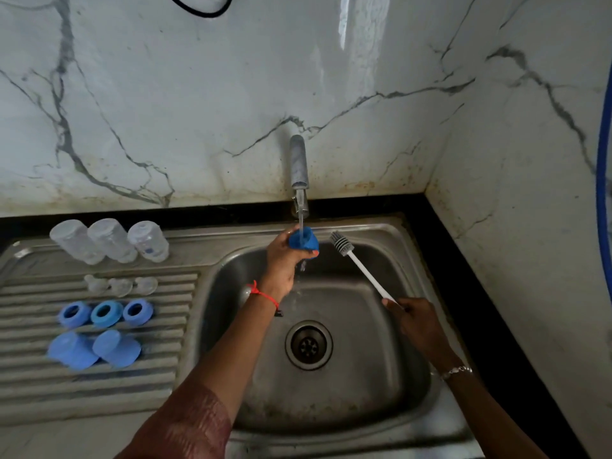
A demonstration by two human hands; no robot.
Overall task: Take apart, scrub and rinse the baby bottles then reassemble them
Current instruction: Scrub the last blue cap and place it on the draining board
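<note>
Cap [310,241], domed blue plastic, bristly brush [364,268]

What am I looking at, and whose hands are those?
There is no machine here, just a person washing baby bottles. The one picture comes from a camera worn on their head, looking down at a steel sink. Their left hand holds a blue cap under water running from the tap. Their right hand holds a white bottle brush by its handle. On the ribbed draining board to the left lie three clear bottles, three clear teats, three blue rings and two more blue caps, in rows.
</note>
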